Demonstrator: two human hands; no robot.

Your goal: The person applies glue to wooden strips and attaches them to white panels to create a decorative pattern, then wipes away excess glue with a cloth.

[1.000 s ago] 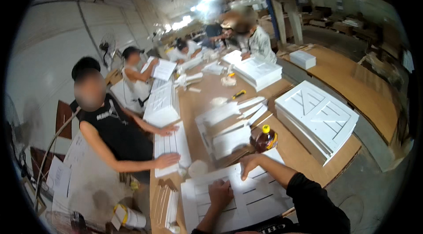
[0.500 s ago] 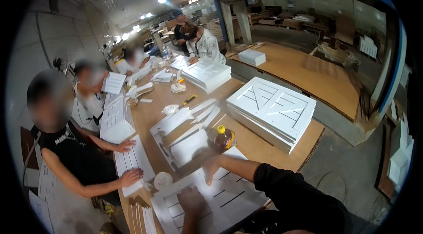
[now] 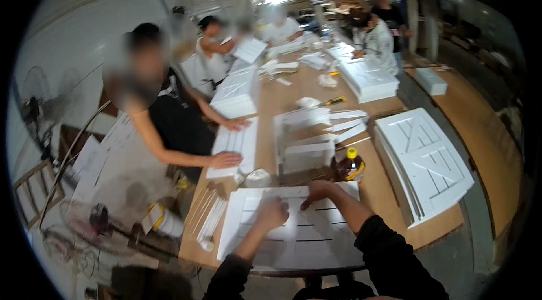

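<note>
Both hands, left hand (image 3: 273, 213) and right hand (image 3: 317, 191), press flat, ungripping, on the blurred white slatted panel (image 3: 299, 235).

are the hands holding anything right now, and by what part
Nothing is lifted. Both hands press on the white slatted panel lying flat on the table: the left hand near its middle, the right hand at its far edge.

brown bottle (image 3: 351, 165), yellow cap and label | mid-table | beside white panel stack (image 3: 424, 160)
</note>
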